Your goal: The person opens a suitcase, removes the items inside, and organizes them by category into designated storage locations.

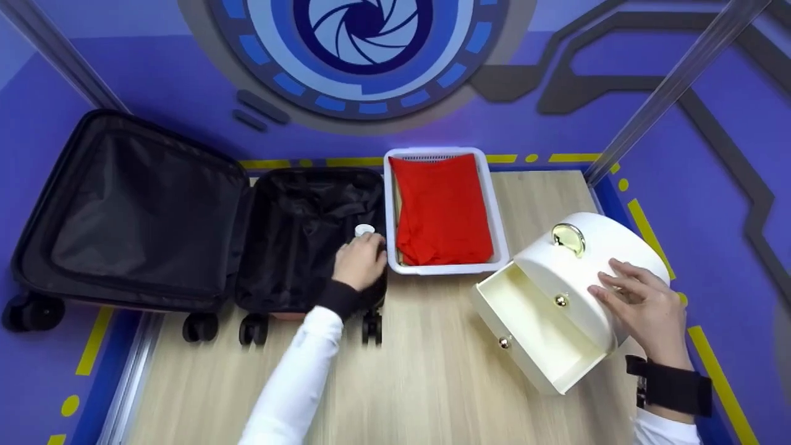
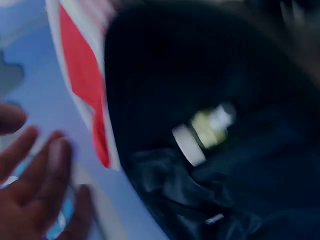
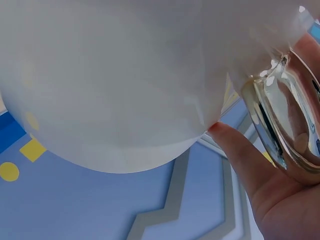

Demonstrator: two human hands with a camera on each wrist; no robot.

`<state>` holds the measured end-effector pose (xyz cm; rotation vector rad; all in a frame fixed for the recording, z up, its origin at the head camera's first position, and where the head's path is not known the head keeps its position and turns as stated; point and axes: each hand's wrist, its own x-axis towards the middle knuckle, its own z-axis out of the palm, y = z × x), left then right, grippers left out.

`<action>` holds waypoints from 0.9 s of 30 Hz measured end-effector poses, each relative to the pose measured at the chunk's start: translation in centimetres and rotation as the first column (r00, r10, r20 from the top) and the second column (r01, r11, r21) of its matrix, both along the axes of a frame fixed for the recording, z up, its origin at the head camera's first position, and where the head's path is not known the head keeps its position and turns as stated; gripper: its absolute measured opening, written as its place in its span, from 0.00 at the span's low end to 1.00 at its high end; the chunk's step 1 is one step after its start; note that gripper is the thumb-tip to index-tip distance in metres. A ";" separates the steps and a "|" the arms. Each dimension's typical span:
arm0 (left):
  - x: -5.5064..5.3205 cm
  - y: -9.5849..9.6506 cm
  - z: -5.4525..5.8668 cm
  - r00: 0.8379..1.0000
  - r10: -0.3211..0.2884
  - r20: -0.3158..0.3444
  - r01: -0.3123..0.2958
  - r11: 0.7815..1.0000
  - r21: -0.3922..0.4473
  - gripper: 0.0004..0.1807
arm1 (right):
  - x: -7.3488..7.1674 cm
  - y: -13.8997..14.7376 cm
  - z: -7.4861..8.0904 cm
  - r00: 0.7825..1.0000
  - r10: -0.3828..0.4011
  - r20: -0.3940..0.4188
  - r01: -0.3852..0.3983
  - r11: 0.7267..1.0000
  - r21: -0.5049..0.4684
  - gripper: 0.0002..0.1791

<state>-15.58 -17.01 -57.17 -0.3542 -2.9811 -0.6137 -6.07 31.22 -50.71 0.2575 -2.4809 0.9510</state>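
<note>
My left hand (image 1: 359,261) is over the right half of an open black suitcase (image 1: 290,247), close to a small white round item (image 1: 364,229). In the left wrist view its fingers (image 2: 52,165) are spread and hold nothing. That blurred view shows a white disc-like piece (image 2: 189,145) and a small yellowish bottle (image 2: 209,129) lying in the suitcase. My right hand (image 1: 646,303) rests its extended fingers on the curved side of a white drawer box (image 1: 612,247), whose lower drawer (image 1: 537,321) is pulled out. In the right wrist view the thumb touches the box's edge beside a shiny gold handle (image 3: 282,115).
A white basket (image 1: 500,247) with folded red cloth (image 1: 445,210) stands between suitcase and drawer box. The suitcase lid (image 1: 142,216) leans open at left, wheels toward the front. Patterned blue walls enclose the wooden table (image 1: 426,371).
</note>
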 end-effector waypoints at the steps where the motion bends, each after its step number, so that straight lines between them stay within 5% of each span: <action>1: -0.8 -0.4 -0.3 0.997 0.019 0.080 -0.016 0.999 -0.039 0.13 | -0.1 0.0 0.0 1.000 0.002 0.003 -0.002 1.000 -0.002 0.19; 3: -2.2 -1.0 -1.2 0.974 0.045 0.224 -0.017 0.992 -0.127 0.16 | -0.2 -0.1 -0.1 1.000 0.004 0.006 -0.004 1.000 0.001 0.19; 6: -3.7 -1.3 -3.1 0.947 0.061 0.316 0.019 0.970 -0.243 0.22 | -0.2 -0.1 -0.1 1.000 0.001 0.013 -0.002 1.000 0.012 0.19; 13: -5.2 -1.1 -6.1 0.962 0.089 0.259 -0.009 0.956 -0.295 0.25 | -0.1 0.1 0.1 1.000 0.006 0.030 -0.006 1.000 0.011 0.19; 20: -5.3 -1.1 -6.4 0.959 0.111 0.262 -0.037 0.962 -0.272 0.19 | -0.1 0.0 0.1 0.999 0.007 0.038 -0.007 1.000 0.003 0.18; 27: -4.6 -1.0 -6.2 0.949 0.058 0.309 0.027 0.964 -0.263 0.21 | -0.2 0.1 0.1 1.000 -0.011 0.029 0.010 1.000 0.019 0.17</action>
